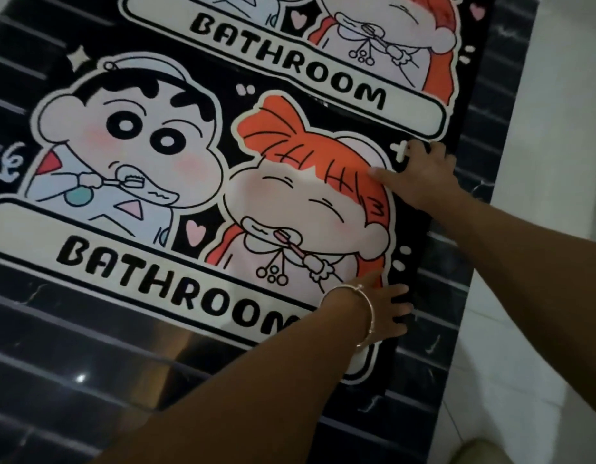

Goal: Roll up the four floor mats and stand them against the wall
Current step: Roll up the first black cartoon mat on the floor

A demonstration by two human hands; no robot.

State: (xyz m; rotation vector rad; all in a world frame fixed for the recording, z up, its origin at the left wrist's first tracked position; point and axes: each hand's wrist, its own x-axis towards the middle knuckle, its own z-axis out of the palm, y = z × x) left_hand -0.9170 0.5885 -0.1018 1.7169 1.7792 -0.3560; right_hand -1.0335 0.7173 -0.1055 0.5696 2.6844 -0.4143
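Where the mats lie: nearer mat (189, 182) flat on a glossy dark striped surface (72, 380), with a second mat (290, 72) just beyond it; whether they overlap is unclear.
Around: pale floor tiles (541, 162) run along the right side.
Writing: each mat reads "BATHROOM" in black on a cream banner, under two cartoon children brushing teeth.
Left hand (383, 313): arm stretched forward, bracelet (370, 316) on the wrist, fingers spread flat on the nearer mat's right edge, grasping nothing.
Right hand (420, 175): palm down farther up the same edge, fingers extended, thumb on the orange hair, nothing gripped.
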